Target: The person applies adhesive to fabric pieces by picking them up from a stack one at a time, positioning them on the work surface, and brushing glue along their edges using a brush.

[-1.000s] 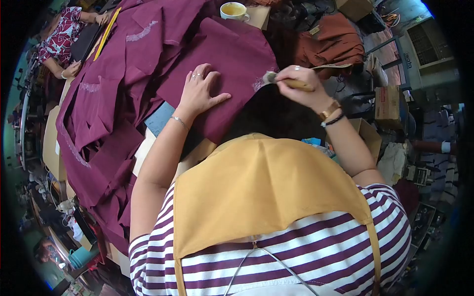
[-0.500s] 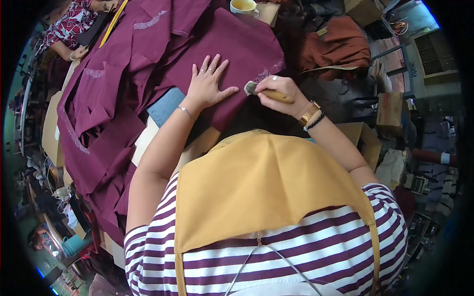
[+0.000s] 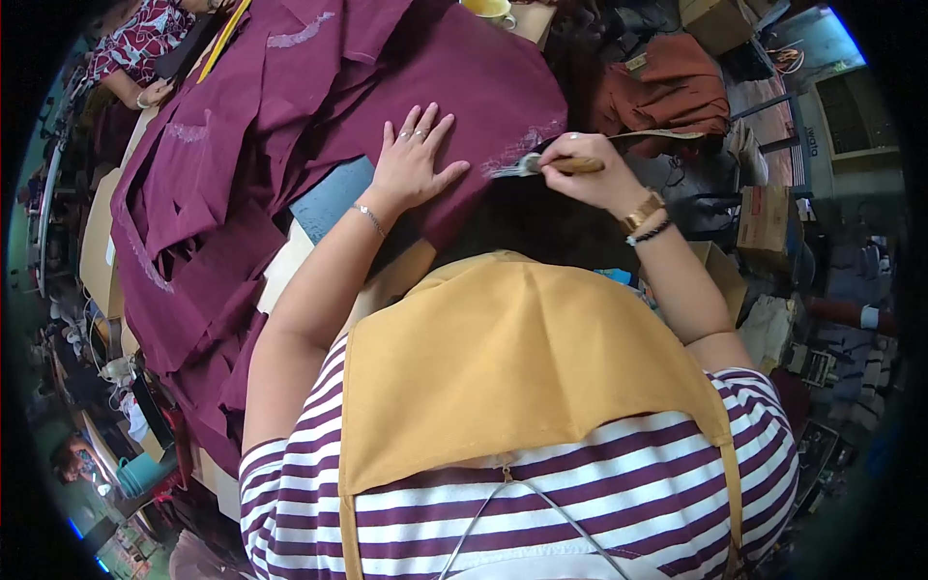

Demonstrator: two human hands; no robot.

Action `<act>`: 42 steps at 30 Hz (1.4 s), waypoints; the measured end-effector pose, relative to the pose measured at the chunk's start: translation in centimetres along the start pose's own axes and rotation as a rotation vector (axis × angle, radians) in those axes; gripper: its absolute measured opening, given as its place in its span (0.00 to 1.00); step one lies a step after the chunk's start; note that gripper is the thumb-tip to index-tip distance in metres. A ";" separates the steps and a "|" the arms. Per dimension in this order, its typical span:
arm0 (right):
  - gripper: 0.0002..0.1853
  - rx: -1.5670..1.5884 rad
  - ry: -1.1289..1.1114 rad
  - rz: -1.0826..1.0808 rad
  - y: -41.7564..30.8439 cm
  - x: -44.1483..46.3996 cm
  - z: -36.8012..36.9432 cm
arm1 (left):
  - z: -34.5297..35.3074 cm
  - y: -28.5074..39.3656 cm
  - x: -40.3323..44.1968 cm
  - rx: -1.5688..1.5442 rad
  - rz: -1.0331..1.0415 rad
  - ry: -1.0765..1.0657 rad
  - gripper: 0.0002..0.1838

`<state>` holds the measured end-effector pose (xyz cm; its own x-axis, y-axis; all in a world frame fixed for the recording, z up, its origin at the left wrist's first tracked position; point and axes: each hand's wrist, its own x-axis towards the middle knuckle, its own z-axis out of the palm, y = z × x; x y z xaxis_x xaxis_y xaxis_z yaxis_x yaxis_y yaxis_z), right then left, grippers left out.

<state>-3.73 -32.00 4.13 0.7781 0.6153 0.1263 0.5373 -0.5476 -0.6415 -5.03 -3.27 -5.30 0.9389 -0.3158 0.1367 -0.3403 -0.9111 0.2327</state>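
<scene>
Wooden-handled, a brush sits in the right hand, fingers closed around it, its bristles at the near right edge of a maroon panel. The left hand lies spread flat on the same panel, gripping nothing, seemingly steadying it. From where I stand, a pale smear runs along that edge by the bristles, thin and patchy, so I judge the edge only partly coated; the stretch beside the left hand looks bare. Beyond, more maroon pieces lie heaped, some bearing pale streaks. A cup stands past the panel's far side, partly out of view.
</scene>
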 end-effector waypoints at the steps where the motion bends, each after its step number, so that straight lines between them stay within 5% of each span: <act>1: 0.07 -0.038 0.039 -0.049 -0.5 0.1 -0.3 | 0.0 -0.2 0.3 -0.001 0.014 -0.008 0.43; 5: 0.07 0.150 0.070 -0.305 -2.5 1.8 2.1 | 0.7 -0.9 1.9 0.014 0.065 0.009 0.43; 11: 0.07 -0.035 -0.114 -0.088 0.1 1.1 -0.3 | 0.5 -1.4 3.4 0.029 0.141 -0.017 0.43; 15: 0.06 0.160 0.012 -0.304 -2.3 2.5 0.8 | 0.5 -1.8 4.6 0.034 0.199 -0.013 0.43; 26: 0.06 0.149 -0.075 -0.364 -2.2 2.8 0.9 | 0.1 -1.8 5.7 0.024 0.216 -0.041 0.43; 30: 0.05 0.161 -0.191 -0.325 -0.6 2.3 0.8 | -0.2 0.0 3.4 0.082 -0.178 0.314 0.47; 32: 0.05 0.038 -0.148 -0.290 0.0 1.1 -1.5 | -0.4 1.4 2.0 0.099 -0.463 0.306 0.49; 36: 0.05 0.022 0.098 -0.124 -0.5 0.2 -4.7 | -2.1 2.0 1.1 0.000 -0.381 0.232 0.23; 38: 0.06 0.114 0.229 -0.066 0.5 0.3 -5.3 | -1.0 1.7 0.9 -0.081 -0.349 0.368 0.12; 42: 0.08 0.196 0.281 -0.143 1.1 1.4 -6.4 | -6.3 3.0 0.2 -0.562 -0.577 0.409 0.10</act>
<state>0.07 -35.34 8.41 0.7734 0.4830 0.4107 0.5956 -0.3315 -0.7317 -6.15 -4.39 1.47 0.9165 0.3670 0.1591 0.1029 -0.6005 0.7929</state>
